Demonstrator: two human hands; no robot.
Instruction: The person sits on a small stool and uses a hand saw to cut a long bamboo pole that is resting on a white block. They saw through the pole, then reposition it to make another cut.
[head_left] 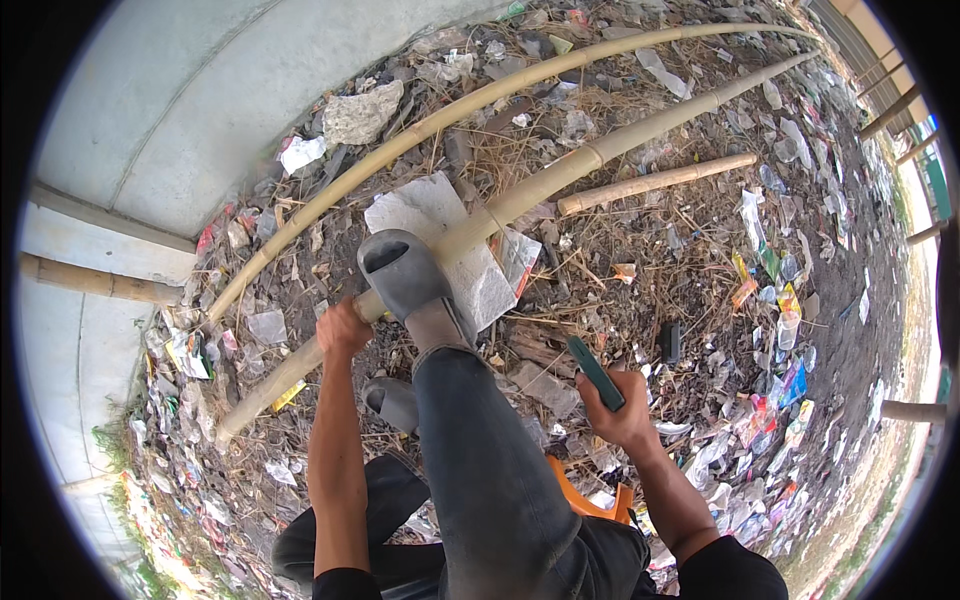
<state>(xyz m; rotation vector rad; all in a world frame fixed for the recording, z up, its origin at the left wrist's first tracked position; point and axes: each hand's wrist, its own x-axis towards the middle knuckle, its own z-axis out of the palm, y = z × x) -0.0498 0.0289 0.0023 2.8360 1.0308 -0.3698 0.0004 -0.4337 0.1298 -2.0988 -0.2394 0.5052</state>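
The left hand (343, 328) has its grip wrapped tight around a long bamboo pole (560, 172), just beside the grey sandal (405, 272) pressing it down onto a pale torn sack (440, 215). The right hand (620, 412), well apart, clenches the dark green handle (596, 372) of what may be a knife, its blade hidden. Beyond both grips lie a second long pole (420, 125), a short bamboo piece (655, 182) and litter-strewn ground (700, 290).

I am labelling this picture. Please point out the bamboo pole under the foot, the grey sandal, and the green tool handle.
bamboo pole (560, 178): head view, mid-shaft.
grey sandal (405, 272): head view, upper strap.
green tool handle (592, 368): head view, middle.
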